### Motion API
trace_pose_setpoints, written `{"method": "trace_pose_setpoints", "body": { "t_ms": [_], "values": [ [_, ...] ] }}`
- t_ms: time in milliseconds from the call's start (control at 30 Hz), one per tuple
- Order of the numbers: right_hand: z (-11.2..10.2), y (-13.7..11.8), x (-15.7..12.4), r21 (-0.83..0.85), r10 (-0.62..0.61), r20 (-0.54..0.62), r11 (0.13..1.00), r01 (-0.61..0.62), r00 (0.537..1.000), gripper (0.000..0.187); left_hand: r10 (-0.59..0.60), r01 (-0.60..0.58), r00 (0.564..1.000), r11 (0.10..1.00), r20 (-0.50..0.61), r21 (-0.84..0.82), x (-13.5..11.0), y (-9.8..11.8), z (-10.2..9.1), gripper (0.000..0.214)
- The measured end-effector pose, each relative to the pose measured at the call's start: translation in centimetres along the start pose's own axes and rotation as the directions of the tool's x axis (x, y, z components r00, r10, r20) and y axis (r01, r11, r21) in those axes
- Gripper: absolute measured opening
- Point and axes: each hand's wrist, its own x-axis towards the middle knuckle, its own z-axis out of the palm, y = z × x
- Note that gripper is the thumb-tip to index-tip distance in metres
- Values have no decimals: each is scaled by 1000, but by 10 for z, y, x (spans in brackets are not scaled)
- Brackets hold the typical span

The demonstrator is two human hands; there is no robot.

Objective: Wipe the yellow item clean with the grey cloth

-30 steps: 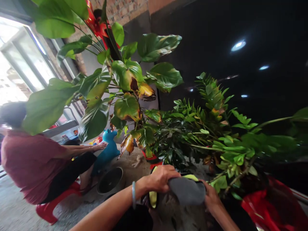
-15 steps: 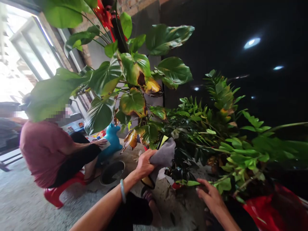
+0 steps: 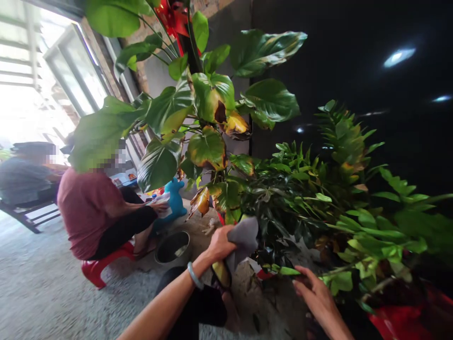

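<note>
Foliage fills most of the view, and a metal bowl [image 3: 173,246] on the speckled floor [image 3: 42,293] serves as the marker for everything else. Just right of the bowl, the left hand [image 3: 220,243] has its grip clamped on a grey cloth [image 3: 244,238], the fingers bunching the fabric so that it stands up out of the fist and against the low leaves. A pale bangle [image 3: 194,275] sits on that wrist. Below the fist, right of the bowl and nearer the camera, hangs something yellowish with a dark edge [image 3: 221,274]; I cannot tell what it is. Farther right of the bowl, the right hand [image 3: 314,295] holds its grip apart, fingers loosely stretched, their tips at a small green leaf [image 3: 288,271] of the small-leaved plant [image 3: 318,189], which spreads well to the right of the bowl. Above and behind the bowl rises the big-leaved plant [image 3: 208,99], several of its leaves yellowed and browned at the edges. Just behind the bowl stands a blue toy animal [image 3: 174,200]. Left of the bowl, another person in a maroon shirt [image 3: 85,208] sits on a low red stool [image 3: 95,271], one hand by the toy. Far right of the bowl, at the lower corner, shows something red [image 3: 406,321], partly hidden by leaves.
</note>
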Motion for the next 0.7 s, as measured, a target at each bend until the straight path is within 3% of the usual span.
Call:
{"method": "trace_pose_setpoints", "body": {
  "t_ms": [67,100,167,267,333,400,500,567,633,700],
  "values": [
    [-5,5,0,31,-2,7,1000,1,1000,43,-10,11,999,1000,40,-29,-14,-13,-2,31],
    [-7,8,0,58,5,14,998,-6,1000,42,-9,9,1000,998,1,-62,-17,-15,-7,32],
    [-8,13,0,87,12,16,996,-13,1000,41,1,-24,986,990,-165,-135,-13,-9,-25,34],
    [-1,18,4,86,38,-3,996,-37,999,41,60,-146,906,973,-419,-177,9,13,-49,37],
    [6,18,6,84,53,-26,995,-50,998,42,82,-188,868,967,-489,-172,22,23,-51,39],
    [11,14,7,97,65,-25,993,-63,998,44,54,-140,895,977,-443,-162,24,23,-40,37],
    [11,10,7,113,40,13,993,-41,999,45,-34,7,975,993,-219,-121,9,6,-14,32],
    [7,13,6,98,4,25,995,-6,1000,43,-54,41,994,991,-95,-130,-5,-6,-5,31],
    [1,19,5,72,-17,22,997,16,1000,41,-44,32,997,984,-70,-173,-11,-11,-10,33],
    [-2,26,5,54,-12,17,998,11,1000,41,-44,8,984,980,-174,-200,-6,-5,-24,34]
  ]
}}
